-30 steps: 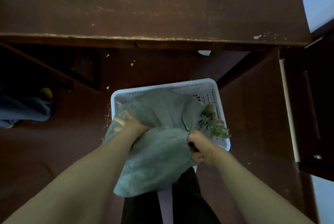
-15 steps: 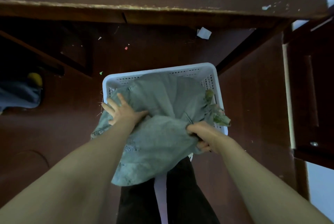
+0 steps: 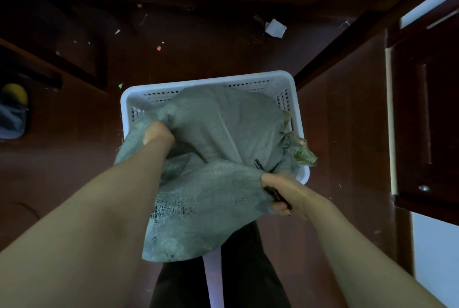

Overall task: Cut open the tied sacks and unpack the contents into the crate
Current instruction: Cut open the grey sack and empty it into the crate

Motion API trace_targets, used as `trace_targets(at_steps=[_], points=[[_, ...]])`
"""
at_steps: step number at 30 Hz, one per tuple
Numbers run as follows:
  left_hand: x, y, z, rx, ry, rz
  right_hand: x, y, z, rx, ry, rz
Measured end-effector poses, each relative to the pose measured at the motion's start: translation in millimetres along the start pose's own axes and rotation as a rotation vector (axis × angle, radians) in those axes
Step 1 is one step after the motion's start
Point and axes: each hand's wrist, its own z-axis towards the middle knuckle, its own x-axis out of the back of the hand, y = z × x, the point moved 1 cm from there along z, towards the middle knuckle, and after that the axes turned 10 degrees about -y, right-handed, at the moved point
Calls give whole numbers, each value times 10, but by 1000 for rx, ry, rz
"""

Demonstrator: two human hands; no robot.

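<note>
Emptying the sack (image 3: 218,133) appears to be the step in hand. The grey woven sack lies draped across the white perforated crate (image 3: 206,81), which stands on the dark floor, and its near end hangs over the near rim toward the person's legs.

The left hand (image 3: 159,133) is bunched into the cloth just inside the crate's left rim. The right hand (image 3: 285,189) is clamped on a fold at the near right corner, with a slim dark tool (image 3: 258,164) caught in the same grip and its tip projecting over the cloth. The hands are well apart, one on each side of the sack.

Green leafy material (image 3: 303,152) shows at the sack's right end, resting on the right rim and partly outside it. Whether that end is the cut mouth cannot be told for certain.

Recommended handling, as judged from this position:

1. Bring the leafy end inward so it sits over the crate's interior, not on the rim; otherwise the contents are likely to spill onto the floor.
2. Lift the opposite end with both grips held firm so the load slides out gradually.
3. Keep the tool's tip turned away from the left forearm, or set the tool down before shaking the sack.
</note>
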Motion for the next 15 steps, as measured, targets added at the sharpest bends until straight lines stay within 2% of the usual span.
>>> trace_targets(at_steps=[3,6,9,15], points=[[44,2,-96,-22,35,0,-72,15,21,22,-4,29],[156,-1,-265,-61,114,12,-256,-93,94,201,218,35],[289,-24,-437,-72,77,-100,-400,-228,153,309,409,-91],[839,-80,-953,-52,68,-420,-688,-402,-36,389,451,-17]])
